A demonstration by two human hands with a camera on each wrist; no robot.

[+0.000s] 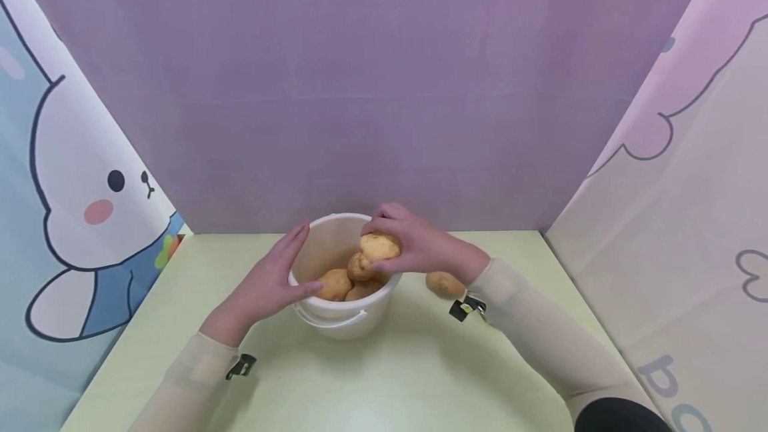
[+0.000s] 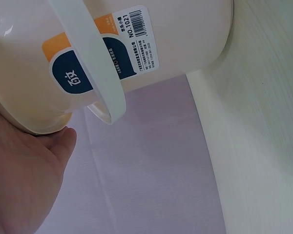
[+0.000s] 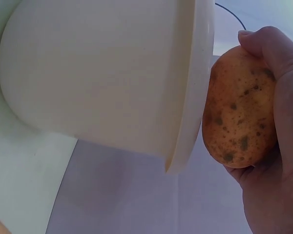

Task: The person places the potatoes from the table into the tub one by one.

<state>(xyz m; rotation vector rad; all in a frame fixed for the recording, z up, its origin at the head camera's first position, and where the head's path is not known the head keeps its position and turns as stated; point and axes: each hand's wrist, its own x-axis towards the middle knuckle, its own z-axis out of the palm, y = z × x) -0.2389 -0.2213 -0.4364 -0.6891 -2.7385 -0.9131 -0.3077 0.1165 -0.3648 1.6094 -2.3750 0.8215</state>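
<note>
The gripped potato (image 1: 381,245) sits between the right hand's (image 1: 417,242) curled fingers and thumb, at the white bucket's (image 1: 354,325) right rim. The left hand (image 1: 276,275), fingers straight, thumb spread, touches the bucket's left rim. Inside lie loose potatoes (image 1: 334,283).

Pale cream long sleeves (image 1: 528,322) with a small black clip-like fitting (image 1: 241,367) by each cuff (image 1: 207,352)

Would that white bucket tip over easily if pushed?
The bucket may resist tipping, since potatoes inside likely weigh it down. Pushed high, it might tip, as it narrows toward its base. Its hanging handle would probably swing.
</note>
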